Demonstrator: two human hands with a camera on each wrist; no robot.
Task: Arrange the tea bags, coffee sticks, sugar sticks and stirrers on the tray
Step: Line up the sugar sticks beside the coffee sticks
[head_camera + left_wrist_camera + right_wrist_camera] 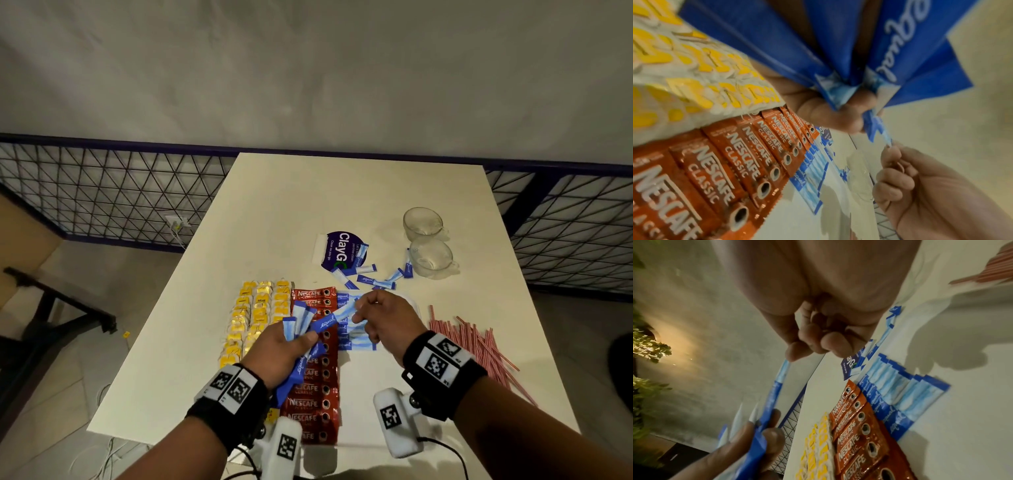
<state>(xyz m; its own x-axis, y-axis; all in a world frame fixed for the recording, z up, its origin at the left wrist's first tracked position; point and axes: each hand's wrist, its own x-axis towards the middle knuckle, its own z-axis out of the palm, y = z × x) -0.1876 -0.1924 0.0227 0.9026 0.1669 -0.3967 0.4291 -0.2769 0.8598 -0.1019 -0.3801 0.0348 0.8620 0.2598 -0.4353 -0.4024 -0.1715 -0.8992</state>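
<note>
My left hand (301, 334) grips a fan of blue sugar sticks (299, 320) above the tray. One stick (327, 322) juts right from the fan, and my right hand (358, 313) pinches its pale end; the right wrist view shows that stick (777, 386) between both hands. Below lie rows of yellow tea bags (257, 315), red coffee sticks (315, 380) and sugar sticks (352, 337) side by side. The tray's clear rim (412, 303) barely shows. More sugar sticks (375, 279) lie loose further back. Red-and-white stirrers (479, 346) are piled on the table at the right.
Two glass cups (423, 222) (431, 257) stand at the back right. A purple-and-white wipe packet (340, 251) lies behind the tray. The table's (291, 205) left edge drops to the floor; a wire fence (102, 192) runs behind.
</note>
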